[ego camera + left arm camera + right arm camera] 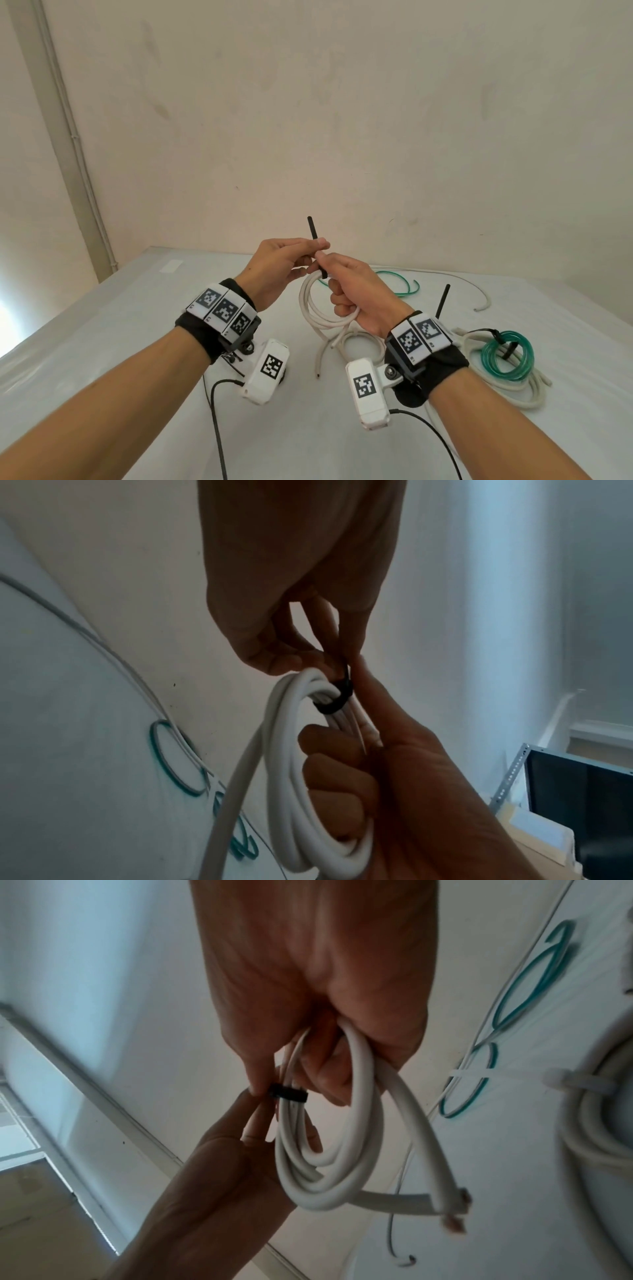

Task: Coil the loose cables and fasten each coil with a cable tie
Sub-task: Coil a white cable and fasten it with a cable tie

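Note:
A white cable coil (pixel 317 308) hangs in the air above the table, with its two cut ends dangling below. My right hand (pixel 337 291) grips the coil (pixel 342 1150) with its fingers curled through the loops. A black cable tie (pixel 312 229) is wrapped round the strands (pixel 334 696) near the top of the coil. Its tail sticks straight up. My left hand (pixel 317 247) pinches that tail between thumb and forefinger, right above the right thumb. In the right wrist view the black tie (pixel 287 1093) forms a tight band round the strands.
On the white table (pixel 102 342) at the right, a green coil (pixel 507 356) with a black tie lies on a thick white coil (pixel 513 390). Another white coil (pixel 363 346) lies under my right wrist. A loose green cable (pixel 397 284) and a thin white cable (pixel 479 291) lie near the wall.

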